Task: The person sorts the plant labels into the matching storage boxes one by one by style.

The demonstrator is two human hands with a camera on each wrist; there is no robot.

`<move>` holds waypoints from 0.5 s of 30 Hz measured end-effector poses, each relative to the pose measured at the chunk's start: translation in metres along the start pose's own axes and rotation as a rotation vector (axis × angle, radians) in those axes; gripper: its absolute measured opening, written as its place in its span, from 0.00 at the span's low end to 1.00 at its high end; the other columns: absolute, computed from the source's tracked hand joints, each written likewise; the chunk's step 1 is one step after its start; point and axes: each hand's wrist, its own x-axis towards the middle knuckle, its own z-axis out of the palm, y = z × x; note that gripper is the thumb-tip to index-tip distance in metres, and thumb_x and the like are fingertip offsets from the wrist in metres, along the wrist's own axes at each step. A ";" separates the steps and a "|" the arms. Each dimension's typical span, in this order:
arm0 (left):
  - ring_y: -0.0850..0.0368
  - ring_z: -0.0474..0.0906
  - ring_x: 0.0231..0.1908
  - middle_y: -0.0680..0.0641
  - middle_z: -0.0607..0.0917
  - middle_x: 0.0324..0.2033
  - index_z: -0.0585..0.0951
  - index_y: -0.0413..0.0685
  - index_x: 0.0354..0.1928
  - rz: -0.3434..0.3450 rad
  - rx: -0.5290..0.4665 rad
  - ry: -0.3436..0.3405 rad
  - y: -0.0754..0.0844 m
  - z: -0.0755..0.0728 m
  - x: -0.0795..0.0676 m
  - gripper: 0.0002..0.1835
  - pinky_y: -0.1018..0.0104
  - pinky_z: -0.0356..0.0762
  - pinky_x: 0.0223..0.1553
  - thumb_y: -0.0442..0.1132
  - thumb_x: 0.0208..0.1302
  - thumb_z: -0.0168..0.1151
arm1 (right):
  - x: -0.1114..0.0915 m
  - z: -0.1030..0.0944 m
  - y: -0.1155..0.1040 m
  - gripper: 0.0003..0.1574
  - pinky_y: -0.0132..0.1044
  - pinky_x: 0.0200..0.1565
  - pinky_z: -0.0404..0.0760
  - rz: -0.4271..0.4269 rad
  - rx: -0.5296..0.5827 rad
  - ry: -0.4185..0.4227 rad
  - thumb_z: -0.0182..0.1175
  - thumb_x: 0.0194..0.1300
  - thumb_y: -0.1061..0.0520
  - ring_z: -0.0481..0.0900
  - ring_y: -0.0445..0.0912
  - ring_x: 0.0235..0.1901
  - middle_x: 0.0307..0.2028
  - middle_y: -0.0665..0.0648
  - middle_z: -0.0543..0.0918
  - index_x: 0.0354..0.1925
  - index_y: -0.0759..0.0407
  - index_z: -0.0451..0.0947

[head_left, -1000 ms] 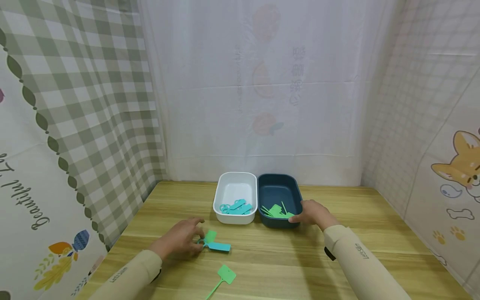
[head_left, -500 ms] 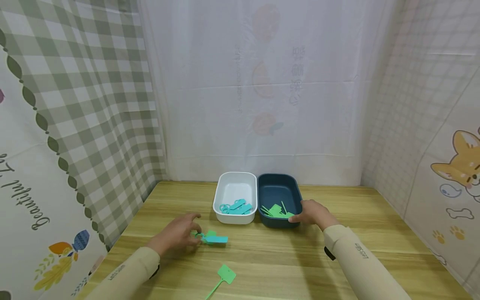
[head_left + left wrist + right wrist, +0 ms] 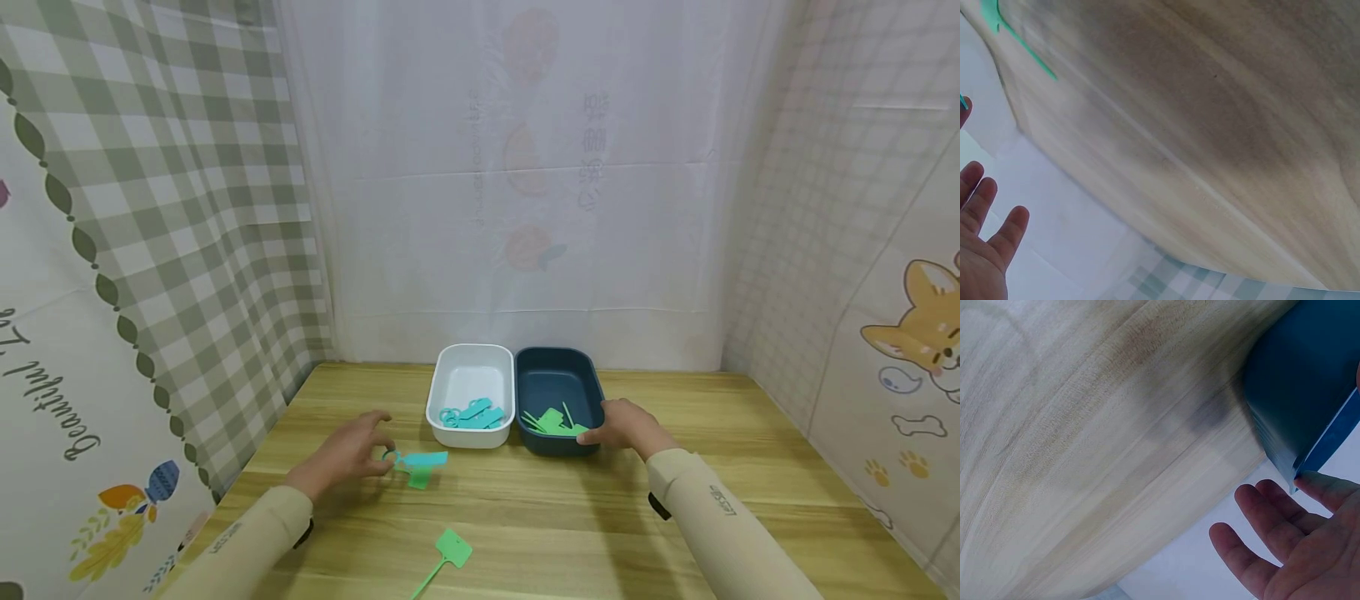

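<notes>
My left hand [image 3: 348,452] pinches the looped end of a light-blue plastic tag [image 3: 426,459] between thumb and forefinger, just above the table. In the left wrist view only a sliver of that tag [image 3: 962,102] shows at a fingertip; the other fingers are spread. Behind and below it in the head view is a green square-headed tag [image 3: 420,478] with a thin stem. My right hand [image 3: 628,427] holds the near right corner of a dark blue bin [image 3: 558,447], thumb over the front rim. Seen from the right wrist, one finger touches the bin's rim [image 3: 1319,440], others extend loosely.
A white bin [image 3: 471,440] with several light-blue tags [image 3: 480,417] stands left of the dark blue one, which contains several green tags [image 3: 553,423]. Another green tag [image 3: 453,547] lies near the front of the wooden table [image 3: 555,533]. Cloth curtains [image 3: 450,250] enclose the table.
My left hand has moved away from me and slightly left, lifting the light-blue tag off the green one, which shows more beneath. The right hand and both bins have stayed put.
</notes>
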 end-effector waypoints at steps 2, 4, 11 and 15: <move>0.34 0.75 0.55 0.34 0.75 0.59 0.88 0.49 0.37 -0.013 -0.009 -0.002 0.000 -0.002 0.001 0.08 0.40 0.75 0.51 0.43 0.58 0.71 | 0.000 0.000 0.000 0.57 0.62 0.59 0.70 0.000 0.000 0.000 0.69 0.60 0.37 0.67 0.71 0.62 0.61 0.80 0.69 0.64 0.81 0.63; 0.34 0.73 0.57 0.35 0.74 0.60 0.88 0.49 0.38 -0.026 -0.017 -0.002 0.001 -0.003 0.002 0.08 0.40 0.75 0.52 0.44 0.59 0.72 | 0.000 0.000 -0.001 0.57 0.61 0.59 0.70 -0.001 0.000 0.000 0.69 0.59 0.37 0.67 0.71 0.62 0.61 0.80 0.69 0.64 0.82 0.63; 0.34 0.73 0.57 0.35 0.74 0.60 0.89 0.47 0.39 -0.010 -0.027 0.042 0.002 -0.007 0.009 0.09 0.41 0.74 0.53 0.42 0.58 0.72 | 0.000 0.000 0.000 0.58 0.61 0.59 0.70 -0.002 0.002 0.004 0.69 0.59 0.36 0.67 0.71 0.62 0.61 0.80 0.69 0.64 0.82 0.63; 0.35 0.74 0.57 0.35 0.74 0.60 0.89 0.48 0.38 0.012 -0.019 0.077 0.003 -0.010 0.015 0.08 0.43 0.75 0.53 0.42 0.58 0.73 | -0.002 -0.002 -0.002 0.59 0.61 0.60 0.70 0.004 0.005 0.002 0.69 0.58 0.35 0.67 0.70 0.62 0.62 0.79 0.69 0.65 0.81 0.62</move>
